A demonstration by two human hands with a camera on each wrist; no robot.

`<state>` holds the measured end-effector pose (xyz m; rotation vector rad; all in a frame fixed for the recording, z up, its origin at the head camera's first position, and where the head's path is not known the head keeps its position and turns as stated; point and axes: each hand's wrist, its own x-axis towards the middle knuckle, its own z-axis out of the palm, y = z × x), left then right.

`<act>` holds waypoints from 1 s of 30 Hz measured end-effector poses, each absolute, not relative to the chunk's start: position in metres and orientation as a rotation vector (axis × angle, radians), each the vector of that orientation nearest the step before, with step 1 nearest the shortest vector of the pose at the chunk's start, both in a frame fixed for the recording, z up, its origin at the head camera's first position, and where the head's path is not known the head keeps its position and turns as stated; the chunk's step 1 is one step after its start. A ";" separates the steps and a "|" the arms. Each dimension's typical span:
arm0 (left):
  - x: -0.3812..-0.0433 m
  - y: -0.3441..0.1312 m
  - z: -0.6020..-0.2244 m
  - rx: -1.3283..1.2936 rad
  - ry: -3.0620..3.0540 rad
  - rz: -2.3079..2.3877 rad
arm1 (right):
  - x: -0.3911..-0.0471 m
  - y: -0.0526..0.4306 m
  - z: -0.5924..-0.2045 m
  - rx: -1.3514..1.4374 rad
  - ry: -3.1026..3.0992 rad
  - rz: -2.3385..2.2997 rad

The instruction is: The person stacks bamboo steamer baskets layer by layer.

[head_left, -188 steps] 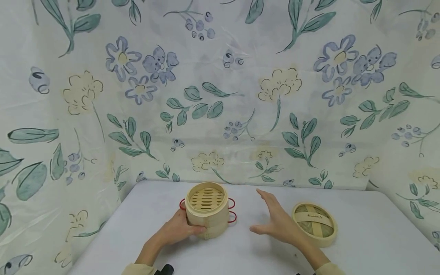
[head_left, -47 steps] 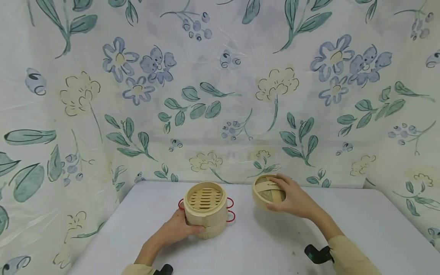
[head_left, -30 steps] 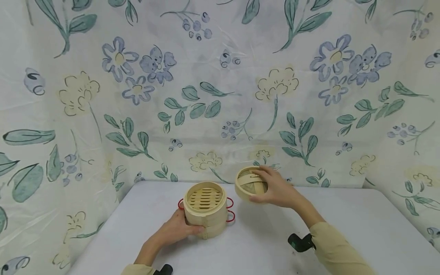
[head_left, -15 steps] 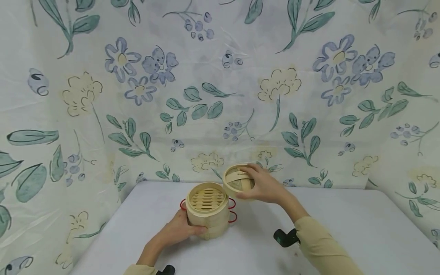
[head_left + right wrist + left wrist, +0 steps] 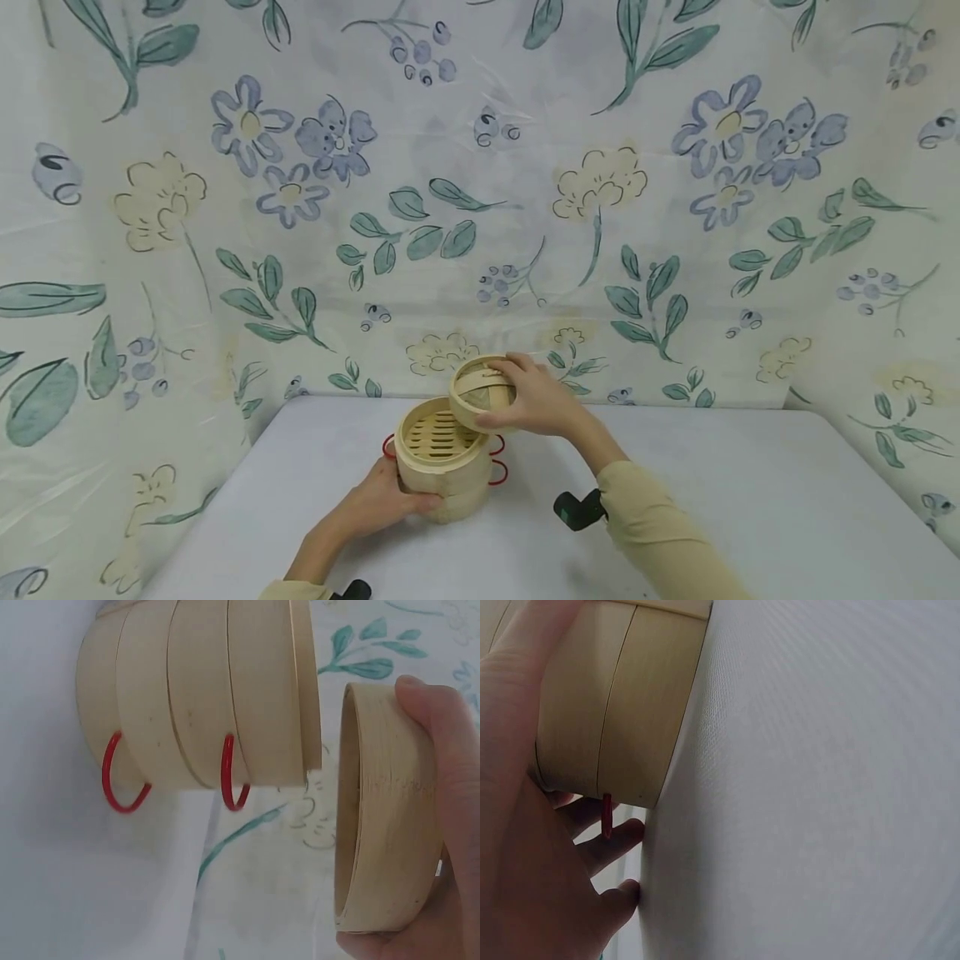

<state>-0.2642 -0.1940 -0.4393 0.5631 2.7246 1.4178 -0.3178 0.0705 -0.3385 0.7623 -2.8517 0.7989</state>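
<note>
A two-tier bamboo steamer (image 5: pixel 450 492) with red loop handles and a slatted top tier stands on the white table. My left hand (image 5: pixel 382 500) grips its lower left side, thumb across the front. In the left wrist view, fingers curve around the pale steamer wall (image 5: pixel 630 705) beside a red handle. My right hand (image 5: pixel 536 396) holds the round woven steamer lid (image 5: pixel 480 392) by its edge. The lid is tilted over the steamer's back right rim. In the right wrist view, a gap shows between the lid (image 5: pixel 390 810) and the steamer's top rim (image 5: pixel 306 690).
The white table (image 5: pixel 712 492) stretches away to the right of the steamer. Behind it hangs a floral cloth backdrop (image 5: pixel 525 200). A black wrist device (image 5: pixel 577 510) sits by the right sleeve, and another (image 5: pixel 354 590) by the left.
My right hand took the lid from the table at right, lifted it and carried it left until it overlaps the steamer. My left hand has kept its grip on the steamer.
</note>
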 end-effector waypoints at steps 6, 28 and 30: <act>-0.266 -0.196 -0.443 0.576 2.704 1.420 | -0.314 0.050 -0.339 0.801 -2.871 0.786; -0.267 -0.197 -0.441 0.557 2.719 1.362 | -0.294 0.005 -0.344 0.786 -2.863 0.723; -0.267 -0.197 -0.440 0.528 2.721 1.354 | -0.292 0.002 -0.343 0.795 -2.861 0.717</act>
